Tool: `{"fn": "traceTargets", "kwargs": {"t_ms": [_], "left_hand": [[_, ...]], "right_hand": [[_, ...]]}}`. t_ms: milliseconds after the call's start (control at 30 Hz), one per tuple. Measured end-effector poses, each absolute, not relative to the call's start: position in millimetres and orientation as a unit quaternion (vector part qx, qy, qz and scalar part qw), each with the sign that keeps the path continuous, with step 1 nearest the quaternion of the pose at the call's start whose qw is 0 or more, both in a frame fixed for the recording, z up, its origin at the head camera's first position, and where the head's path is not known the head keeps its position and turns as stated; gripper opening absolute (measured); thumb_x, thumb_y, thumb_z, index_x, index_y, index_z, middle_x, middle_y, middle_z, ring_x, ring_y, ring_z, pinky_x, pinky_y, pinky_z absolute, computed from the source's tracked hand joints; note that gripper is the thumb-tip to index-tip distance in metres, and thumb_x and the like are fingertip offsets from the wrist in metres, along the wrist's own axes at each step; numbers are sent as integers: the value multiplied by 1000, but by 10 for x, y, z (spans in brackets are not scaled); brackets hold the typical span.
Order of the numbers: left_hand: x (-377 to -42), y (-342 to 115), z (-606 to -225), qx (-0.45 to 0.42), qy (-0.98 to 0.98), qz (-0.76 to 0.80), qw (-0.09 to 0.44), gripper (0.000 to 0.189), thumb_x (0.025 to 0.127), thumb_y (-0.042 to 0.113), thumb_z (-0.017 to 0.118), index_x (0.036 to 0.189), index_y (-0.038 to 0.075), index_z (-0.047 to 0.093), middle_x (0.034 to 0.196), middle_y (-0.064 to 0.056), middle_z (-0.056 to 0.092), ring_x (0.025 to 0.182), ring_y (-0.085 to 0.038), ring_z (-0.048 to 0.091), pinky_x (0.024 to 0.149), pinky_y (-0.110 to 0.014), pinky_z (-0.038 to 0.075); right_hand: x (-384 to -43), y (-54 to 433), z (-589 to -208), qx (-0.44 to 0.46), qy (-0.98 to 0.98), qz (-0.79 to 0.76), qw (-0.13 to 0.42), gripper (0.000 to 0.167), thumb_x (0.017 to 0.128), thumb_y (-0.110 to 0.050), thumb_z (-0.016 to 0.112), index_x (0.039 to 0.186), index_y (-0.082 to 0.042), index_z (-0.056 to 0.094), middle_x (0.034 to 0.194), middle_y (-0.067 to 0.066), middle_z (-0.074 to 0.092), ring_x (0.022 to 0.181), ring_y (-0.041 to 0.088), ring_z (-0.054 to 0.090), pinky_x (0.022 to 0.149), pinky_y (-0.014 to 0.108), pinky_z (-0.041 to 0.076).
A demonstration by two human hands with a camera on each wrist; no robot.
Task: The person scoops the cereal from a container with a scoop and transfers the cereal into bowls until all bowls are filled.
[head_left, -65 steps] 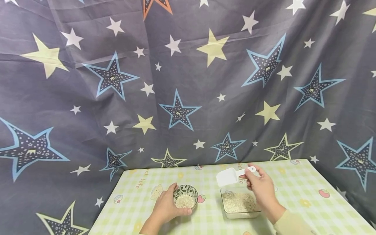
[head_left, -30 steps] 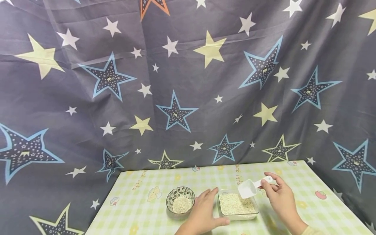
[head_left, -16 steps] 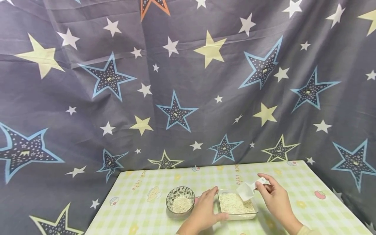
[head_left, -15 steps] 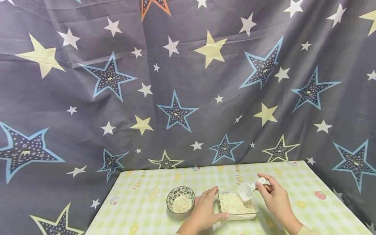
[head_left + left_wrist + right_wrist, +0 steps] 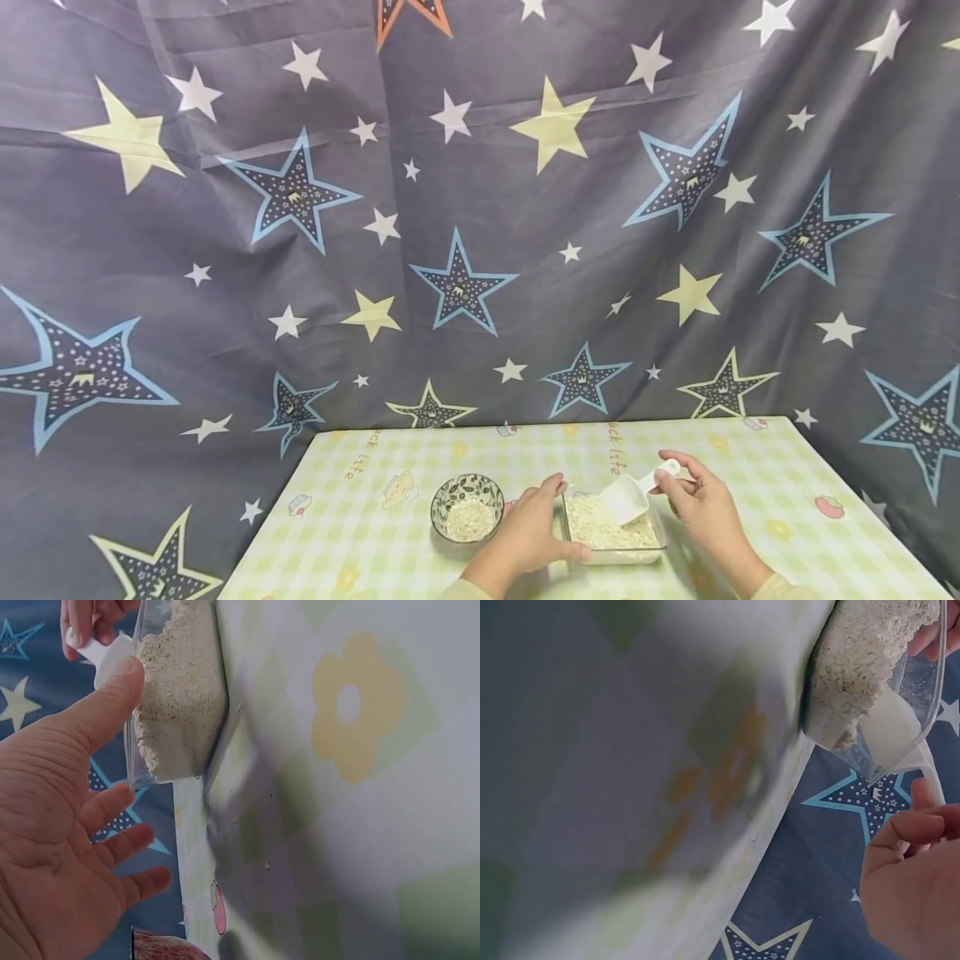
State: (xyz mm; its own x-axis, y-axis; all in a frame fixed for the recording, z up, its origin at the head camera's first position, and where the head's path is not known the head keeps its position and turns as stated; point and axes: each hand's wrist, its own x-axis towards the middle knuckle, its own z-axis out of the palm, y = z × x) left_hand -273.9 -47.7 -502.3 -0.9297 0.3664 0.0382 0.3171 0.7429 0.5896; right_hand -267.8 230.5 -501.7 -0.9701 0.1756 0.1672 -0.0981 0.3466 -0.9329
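My right hand (image 5: 705, 508) pinches the handle of a white plastic scoop (image 5: 624, 500). Its bowl dips inside a rectangular glass container (image 5: 626, 557) and into the pale oat flakes (image 5: 592, 523) there; the right wrist view shows the scoop (image 5: 891, 731) through the clear wall. At the container's left side is my left hand (image 5: 528, 529), fingers spread and fairly straight, thumb (image 5: 120, 686) at the near rim and fingertips by the far-left corner. Left of that hand stands a patterned bowl (image 5: 441, 507), with more oat flakes (image 5: 470, 520) inside.
A green-and-white checked cloth (image 5: 360, 533) with printed flowers and fruit covers the table. Behind it hangs a dark curtain (image 5: 480, 208) printed with stars. A few crumbs lie on the cloth near the container in the left wrist view.
My left hand has left the patterned bowl and moved right to the glass container. The scoop, first held above the container, has come down into the oat flakes.
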Motion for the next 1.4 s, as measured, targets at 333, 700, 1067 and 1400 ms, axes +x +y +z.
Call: {"fn": "traceTargets", "kwargs": {"t_ms": [333,700,1067,1400], "left_hand": [[-2750,-457,-4982,180,937,297,44,119,70,58,94,165,13,38,157,6,60,145,-32,55,119,-76,36],[-2745,-449,-4968,184,941,281,34,119,69,59,95,164,11,40,156,4,61,143,-30,56,119,-73,39],[-2749,-437,-4967,180,943,277,35,119,69,60,94,163,11,41,156,1,62,143,-32,57,119,-74,40],[-2719,-429,-4966,181,941,284,34,118,68,57,95,162,9,42,156,-1,62,143,-35,56,118,-77,37]], "right_hand": [[-2699,2336,-5060,-80,-767,634,60,51,108,-18,65,154,0,51,79,-2,81,55,5,48,53,19,42],[-2643,2257,-5101,-117,-736,666,36,54,108,-18,64,156,1,46,76,-5,80,58,4,50,55,19,44],[-2616,2237,-5136,-125,-734,666,34,51,109,-19,62,153,1,47,78,-4,80,57,4,50,54,19,43],[-2561,2297,-5147,-151,-701,696,23,58,111,-18,57,162,0,38,77,-8,79,59,1,49,55,17,43]]}}
